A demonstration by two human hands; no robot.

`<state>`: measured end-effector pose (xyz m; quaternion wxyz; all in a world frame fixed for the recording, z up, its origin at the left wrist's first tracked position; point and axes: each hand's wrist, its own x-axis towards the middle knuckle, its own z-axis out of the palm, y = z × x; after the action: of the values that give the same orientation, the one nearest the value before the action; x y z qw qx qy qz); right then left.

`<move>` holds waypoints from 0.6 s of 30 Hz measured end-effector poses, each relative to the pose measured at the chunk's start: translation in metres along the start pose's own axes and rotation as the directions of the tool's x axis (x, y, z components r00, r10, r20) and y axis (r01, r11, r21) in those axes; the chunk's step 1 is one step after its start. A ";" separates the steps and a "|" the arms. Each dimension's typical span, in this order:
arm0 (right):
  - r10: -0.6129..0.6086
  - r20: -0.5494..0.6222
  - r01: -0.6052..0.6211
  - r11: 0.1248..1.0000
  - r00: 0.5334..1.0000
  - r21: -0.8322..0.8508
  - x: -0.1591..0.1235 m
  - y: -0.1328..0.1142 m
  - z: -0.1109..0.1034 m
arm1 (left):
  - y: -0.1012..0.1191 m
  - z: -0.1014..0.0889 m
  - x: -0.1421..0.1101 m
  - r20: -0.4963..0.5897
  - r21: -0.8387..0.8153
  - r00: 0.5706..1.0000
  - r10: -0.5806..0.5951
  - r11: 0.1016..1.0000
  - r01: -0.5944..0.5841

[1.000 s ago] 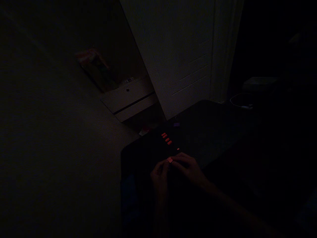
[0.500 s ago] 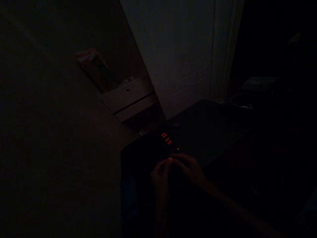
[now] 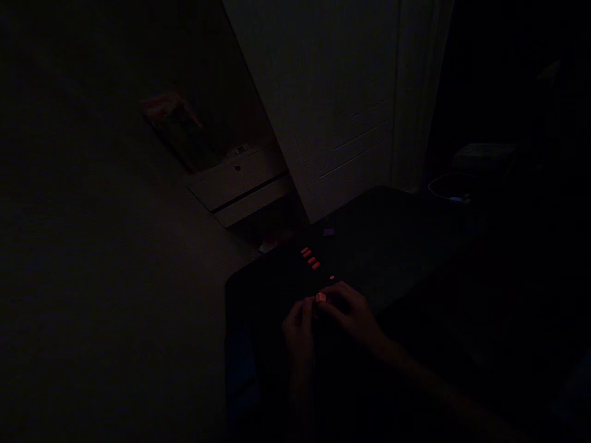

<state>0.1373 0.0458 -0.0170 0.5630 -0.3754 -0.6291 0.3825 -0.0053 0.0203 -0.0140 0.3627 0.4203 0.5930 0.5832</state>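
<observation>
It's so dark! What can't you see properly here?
Head view: what the piece in the right hand is; too small and dim.
Head view: whether the left hand touches it; too dark.
Head view: markings on the red bars; too small.
Head view: what the purple thing is; too small, dim.
Head view: the blue thing; darkness hides its shape.

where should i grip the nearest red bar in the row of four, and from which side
Probably by its two short ends, coming from above on the near side. The bar looks longer than wide, and the next bar lies close to its far long side, leaving little finger room there. It's too dark to judge its height.
</observation>
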 end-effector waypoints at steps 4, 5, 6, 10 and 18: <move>0.017 -0.010 -0.017 1.000 1.000 0.002 0.000 0.001 0.000 | 0.001 0.000 0.000 0.016 -0.012 1.000 -0.004 1.000 0.004; 0.008 -0.015 -0.008 1.000 1.000 -0.006 0.000 0.001 0.001 | 0.002 0.001 0.000 0.014 -0.015 1.000 -0.007 1.000 0.007; -0.009 -0.018 0.009 1.000 1.000 -0.017 0.000 0.002 0.001 | 0.004 0.002 0.000 0.014 -0.023 1.000 -0.011 1.000 0.011; -0.085 -0.008 0.084 0.995 0.996 -0.046 -0.001 0.003 0.001 | 0.010 0.005 -0.003 0.048 -0.089 0.998 -0.038 0.995 0.042; -0.084 0.040 0.086 0.995 0.996 -0.041 -0.002 0.005 0.001 | 0.006 0.003 -0.004 0.072 -0.096 0.997 -0.018 0.995 0.025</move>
<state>0.1371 0.0458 -0.0226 0.5586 -0.3528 -0.6630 0.3520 -0.0002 0.0179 -0.0089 0.4100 0.4162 0.5552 0.5920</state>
